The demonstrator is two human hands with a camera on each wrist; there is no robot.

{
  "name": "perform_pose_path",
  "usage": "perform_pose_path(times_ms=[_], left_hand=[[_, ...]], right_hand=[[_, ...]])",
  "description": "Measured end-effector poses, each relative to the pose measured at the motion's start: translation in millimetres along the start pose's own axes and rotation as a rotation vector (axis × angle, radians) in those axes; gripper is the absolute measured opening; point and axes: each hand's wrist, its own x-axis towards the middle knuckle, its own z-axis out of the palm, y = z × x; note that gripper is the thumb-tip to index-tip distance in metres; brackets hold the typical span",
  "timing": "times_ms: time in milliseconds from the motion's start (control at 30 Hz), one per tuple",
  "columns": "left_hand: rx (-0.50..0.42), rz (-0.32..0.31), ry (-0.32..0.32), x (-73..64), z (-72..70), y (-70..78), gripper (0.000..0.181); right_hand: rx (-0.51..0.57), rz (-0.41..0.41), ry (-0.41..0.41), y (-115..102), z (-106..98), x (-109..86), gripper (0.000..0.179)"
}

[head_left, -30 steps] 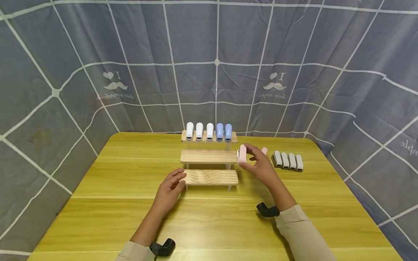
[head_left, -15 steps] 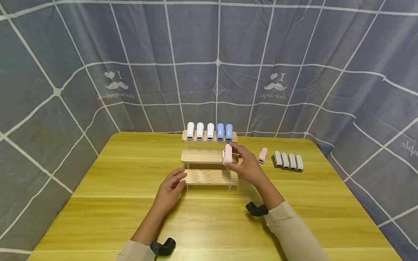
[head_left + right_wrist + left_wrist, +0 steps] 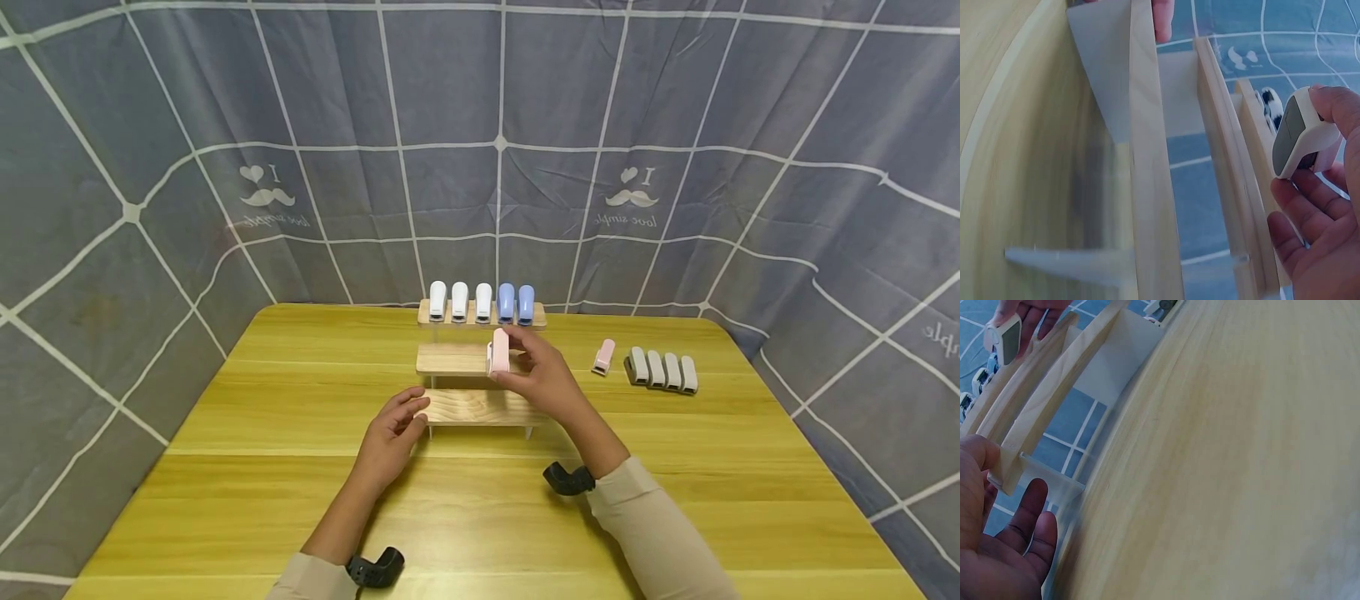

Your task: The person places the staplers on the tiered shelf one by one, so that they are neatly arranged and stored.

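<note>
A pink and white mini stapler (image 3: 500, 352) is pinched between the thumb and fingers of my right hand (image 3: 538, 371), just over the middle shelf (image 3: 450, 360) of a three-tier wooden stand. In the right wrist view, the stapler's grey base (image 3: 1291, 134) faces the camera. My left hand (image 3: 392, 437) holds the left end of the lowest shelf (image 3: 480, 407), its fingers loosely bent around the corner. White staplers (image 3: 459, 302) and two blue staplers (image 3: 526, 305) stand in a row on the top shelf (image 3: 423, 312).
Right of the stand, another pink stapler (image 3: 603, 357) lies on the wooden table (image 3: 480, 517). Several grey-white staplers (image 3: 655, 370) sit side by side farther right. A grey checked cloth (image 3: 450, 192) hangs behind and beside the table.
My right hand has carried the pink stapler leftward from the stand's right end to above the middle shelf. The pink stapler on the table has come into full view. My left hand stays put.
</note>
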Motion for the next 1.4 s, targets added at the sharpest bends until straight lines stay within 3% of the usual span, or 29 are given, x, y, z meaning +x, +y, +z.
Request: perform_pose_path(times_ms=[367, 900, 1400], left_hand=[[-0.017, -0.027, 0.006, -1.3, -1.1, 3.5, 0.028], [0.018, -0.005, -0.03, 0.7, -4.1, 1.3, 0.029], [0.013, -0.016, -0.023, 1.3, -4.1, 2.4, 0.03]], right_hand=[[-0.029, -0.012, -0.037, -7, 26, 11.9, 0.069], [-0.04, -0.015, -0.065, -22, 55, 26.8, 0.07], [-0.115, -0.042, -0.065, -25, 73, 35.9, 0.068]])
